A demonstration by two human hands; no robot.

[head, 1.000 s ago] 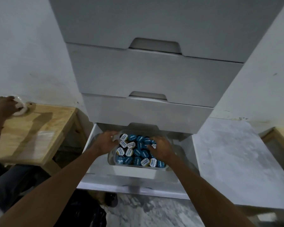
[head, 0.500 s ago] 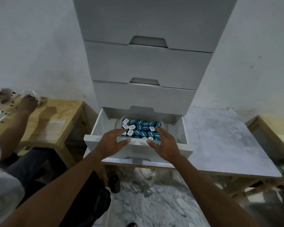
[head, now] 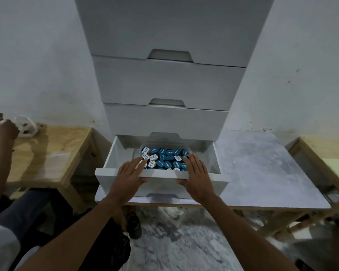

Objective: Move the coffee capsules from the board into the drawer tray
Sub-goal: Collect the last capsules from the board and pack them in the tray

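1. White drawer (head: 220,182) front, bottom of the stack, pulled out: both hands lie flat on its top edge.
2. The left hand (head: 130,173) has straight, spread fingers. It grips nothing, and its fingertips reach over the near left corner of the tray (head: 164,144).
3. The right hand (head: 197,177) is laid out the same way, fingers straight and together, holding nothing, along the tray's right side.
4. Between the two hands sit the coffee capsules (head: 165,160), blue ones mixed with a few white-lidded ones, packed close in the clear tray inside the drawer.
5. The tray stands towards the back middle of the drawer, with bare white floor on either side.
6. Above, the drawer unit (head: 170,85) shows three more fronts, all pushed in.
7. The unit stands on a grey marbled counter (head: 262,173), which stretches to the right.
8. To the left is a wooden counter (head: 47,153), where another person's hand (head: 7,132) is just beside a white object (head: 25,127); what it is cannot be told.
9. Below, the marbled floor (head: 184,241) carries a dark shoe (head: 134,224).
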